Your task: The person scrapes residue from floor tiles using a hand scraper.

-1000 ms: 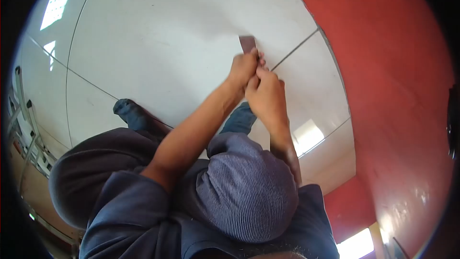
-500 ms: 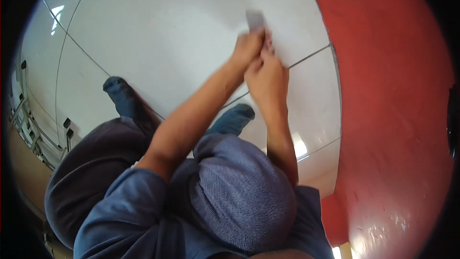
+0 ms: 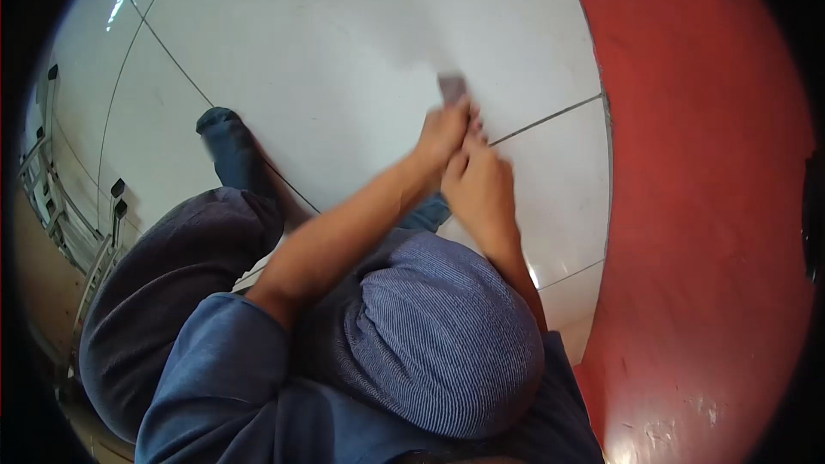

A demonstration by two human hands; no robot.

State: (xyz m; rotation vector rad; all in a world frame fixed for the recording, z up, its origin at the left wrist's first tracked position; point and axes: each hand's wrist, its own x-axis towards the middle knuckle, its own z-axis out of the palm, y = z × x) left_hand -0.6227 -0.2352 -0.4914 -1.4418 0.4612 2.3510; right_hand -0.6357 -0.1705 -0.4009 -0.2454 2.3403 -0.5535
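Both my hands are out in front of my knees, low over the white tiled floor (image 3: 344, 60). My left hand (image 3: 444, 131) is closed around a flat, grey-brown tool (image 3: 451, 85), whose blunt end sticks out past the fingers, blurred by motion. Right behind it, my right hand (image 3: 483, 185) is closed too, its fingers against the left ones and in line with the same tool. The part inside the hands is hidden, and I cannot tell what kind of tool it is. The blunt end overlaps the pale tile in this view.
A red surface (image 3: 687, 163) borders the tiles on the right. My socked left foot (image 3: 225, 142) stands on the floor; my other foot (image 3: 428, 210) is partly covered by my arm and knee (image 3: 447, 335). Metal chair-like legs (image 3: 107, 232) stand at the far left.
Both hands and the tool have come back toward my body, lower in the view. The view has shifted slightly, and more of my right foot is now covered.
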